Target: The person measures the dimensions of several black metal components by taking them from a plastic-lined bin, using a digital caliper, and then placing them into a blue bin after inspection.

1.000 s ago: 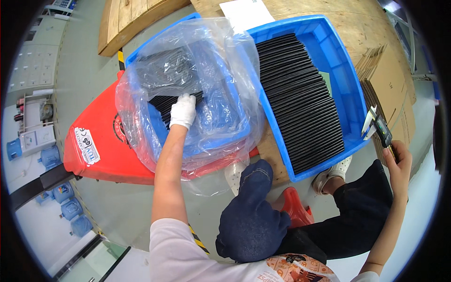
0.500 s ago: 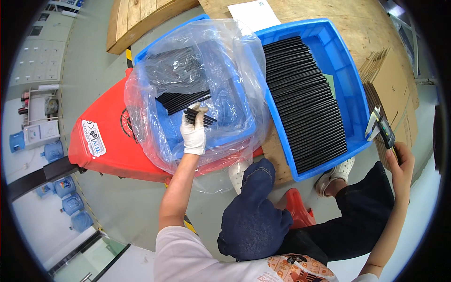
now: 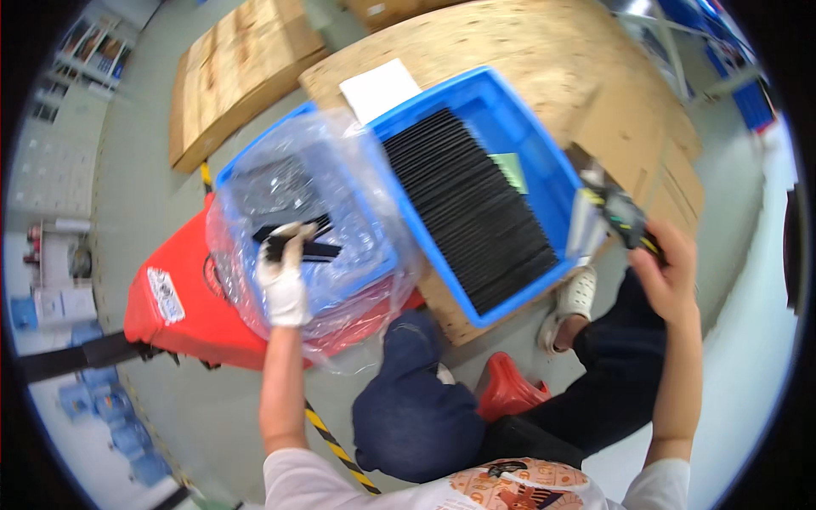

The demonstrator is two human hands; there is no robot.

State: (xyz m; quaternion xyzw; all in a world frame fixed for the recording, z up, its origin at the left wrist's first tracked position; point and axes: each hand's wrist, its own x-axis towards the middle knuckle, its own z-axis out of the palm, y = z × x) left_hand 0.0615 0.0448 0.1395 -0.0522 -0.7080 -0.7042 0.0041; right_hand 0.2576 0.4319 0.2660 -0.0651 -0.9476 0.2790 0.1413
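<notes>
My left hand (image 3: 284,285), in a white glove, is closed around a small bunch of thin black rods (image 3: 321,252). It is over the left blue bin (image 3: 361,268), which is lined with a clear plastic bag (image 3: 395,234). More black rods (image 3: 276,191) lie under the plastic there. In my bare right hand (image 3: 671,274) is a digital caliper (image 3: 625,218), blurred by motion, its jaws by the right rim of the other blue bin (image 3: 531,127). A long, tightly packed row of black rods (image 3: 472,212) fills much of that bin.
Beneath the bins are a wooden board (image 3: 459,42) and a red pallet jack (image 3: 191,297). Flattened cardboard (image 3: 625,140) lies to the right, a white sheet (image 3: 378,89) behind the bins. A wooden crate (image 3: 242,72) stands far left; a red stool (image 3: 507,387) is between my legs.
The whole view has shifted, with the bins now further left in it. My left hand still grips the rods over the lined bin. The caliper has come nearer the right bin's rim.
</notes>
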